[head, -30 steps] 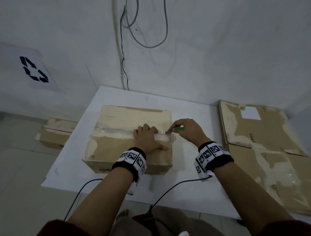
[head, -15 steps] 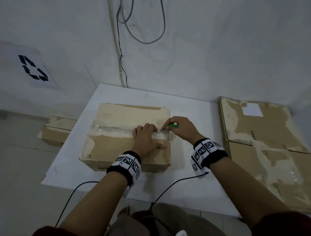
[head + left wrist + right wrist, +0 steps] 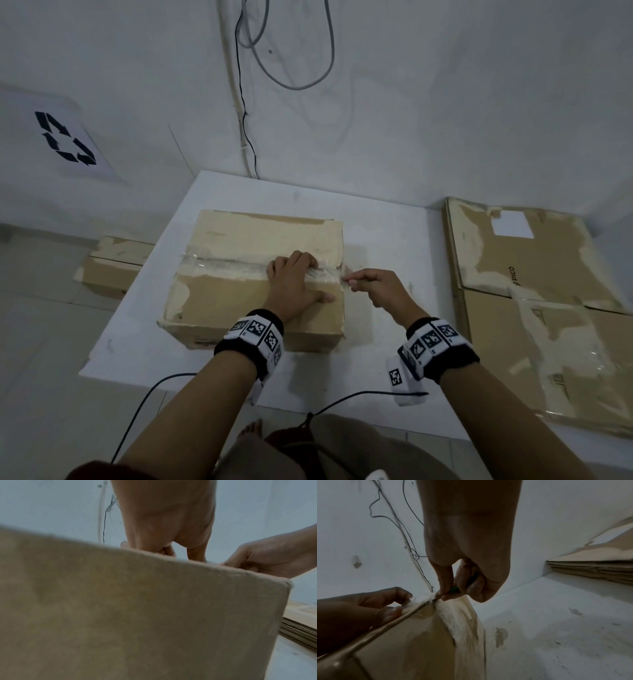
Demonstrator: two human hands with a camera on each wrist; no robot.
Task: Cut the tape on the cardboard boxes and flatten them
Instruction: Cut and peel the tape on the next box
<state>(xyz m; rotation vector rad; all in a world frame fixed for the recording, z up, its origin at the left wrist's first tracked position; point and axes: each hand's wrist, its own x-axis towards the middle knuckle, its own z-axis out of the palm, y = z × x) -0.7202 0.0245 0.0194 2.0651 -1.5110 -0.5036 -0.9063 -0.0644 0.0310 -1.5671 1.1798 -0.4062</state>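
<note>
Box on table, L hand flat on top, R hand gripping cutter at rt edge

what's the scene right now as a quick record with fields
box: cardboard box on the white table, top seam taped
tape: clear strip along the seam
left hand: left hand pressed on the box top, fingers over the tape
right hand: right hand at the box's right edge, gripping a green-handled cutter, its tip at the tape end
flattened boxes: stack to the right
floor: another box left of the table
</note>
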